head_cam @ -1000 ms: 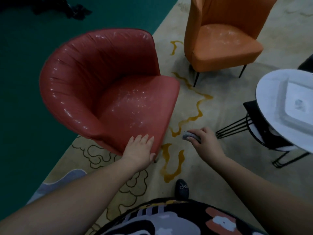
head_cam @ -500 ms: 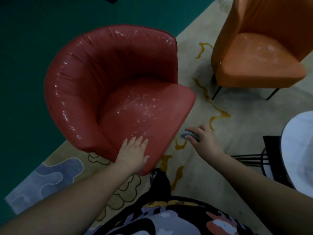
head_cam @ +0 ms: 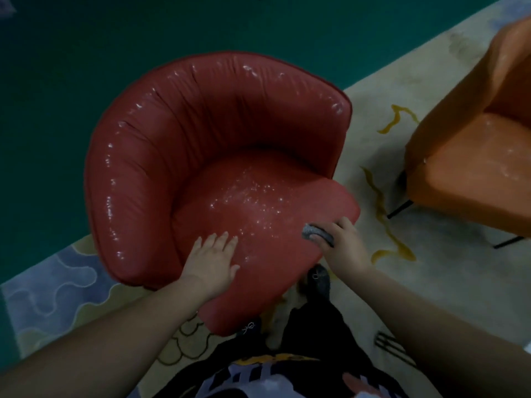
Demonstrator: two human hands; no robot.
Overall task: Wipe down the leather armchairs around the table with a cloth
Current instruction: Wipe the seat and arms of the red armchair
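Fingers [head_cam: 342,225] of the right hand [head_cam: 343,245] curl around a grey cloth [head_cam: 317,233] at the red armchair [head_cam: 218,156] seat's front edge; the left hand [head_cam: 212,261] lies flat and relaxed on the seat.

Two leather armchairs: one red armchair [head_cam: 218,156] under both hands, one orange armchair [head_cam: 471,156] to the right of the cloth grip; one grey cloth [head_cam: 316,233]; two hands, left hand [head_cam: 212,262] and right hand [head_cam: 344,248]; one patterned rug [head_cam: 431,282]; two dark shoes [head_cam: 319,280].
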